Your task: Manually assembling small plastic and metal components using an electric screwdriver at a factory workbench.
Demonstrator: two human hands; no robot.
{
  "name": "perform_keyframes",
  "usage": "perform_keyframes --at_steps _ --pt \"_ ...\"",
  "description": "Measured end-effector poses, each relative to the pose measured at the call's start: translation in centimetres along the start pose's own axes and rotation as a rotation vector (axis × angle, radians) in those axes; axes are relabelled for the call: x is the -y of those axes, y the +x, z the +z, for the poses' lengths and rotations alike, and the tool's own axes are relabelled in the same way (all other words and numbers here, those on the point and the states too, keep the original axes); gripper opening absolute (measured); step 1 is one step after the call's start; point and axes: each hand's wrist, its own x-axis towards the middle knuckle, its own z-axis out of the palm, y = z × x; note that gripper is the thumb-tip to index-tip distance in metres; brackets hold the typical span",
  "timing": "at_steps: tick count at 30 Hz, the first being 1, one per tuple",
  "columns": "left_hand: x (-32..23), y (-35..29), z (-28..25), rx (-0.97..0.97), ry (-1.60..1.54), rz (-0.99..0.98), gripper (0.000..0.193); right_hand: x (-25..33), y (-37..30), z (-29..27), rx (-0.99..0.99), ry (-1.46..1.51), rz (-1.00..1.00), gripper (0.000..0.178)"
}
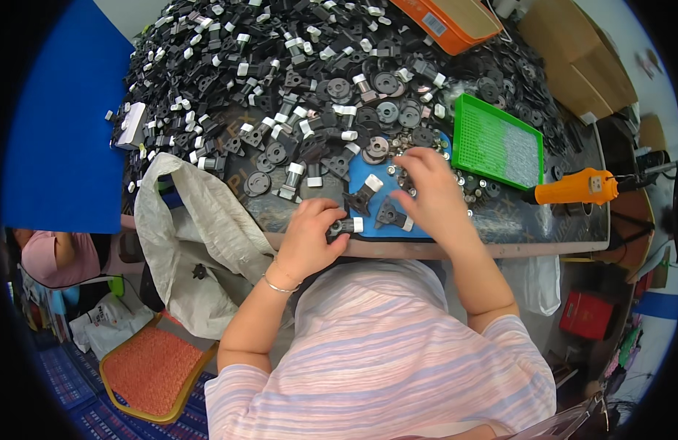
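Observation:
Near the table's front edge, my left hand (315, 233) is closed on a black plastic part with a white end (348, 226). My right hand (434, 192) hovers over the blue mat (387, 229), its thumb and forefinger apart with nothing seen between them. Small round silver metal pieces (475, 192) lie about its fingers. Two more black parts rest on the mat between my hands: one with a white end pointing up (362, 194), and a flatter one (390, 214) just beside my right thumb.
A large heap of black parts with white ends (229, 66) covers the table's back left, with black discs (387, 83) among them. At right stand a green tray (464, 147), an orange box (456, 29), a cardboard box (577, 55) and an orange electric screwdriver (577, 188). A white sack (199, 249) hangs at left.

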Motion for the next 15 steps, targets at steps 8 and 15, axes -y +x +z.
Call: perform_keyframes --at_steps 8,15 --pt "-1.6 3.1 1.5 -0.146 0.025 0.098 0.036 -4.1 -2.6 -0.4 0.035 -0.202 0.204 0.039" --pt "-1.5 4.9 2.6 -0.139 0.15 0.1 0.034 -4.8 -3.7 -0.9 -0.111 -0.221 0.124 0.032"
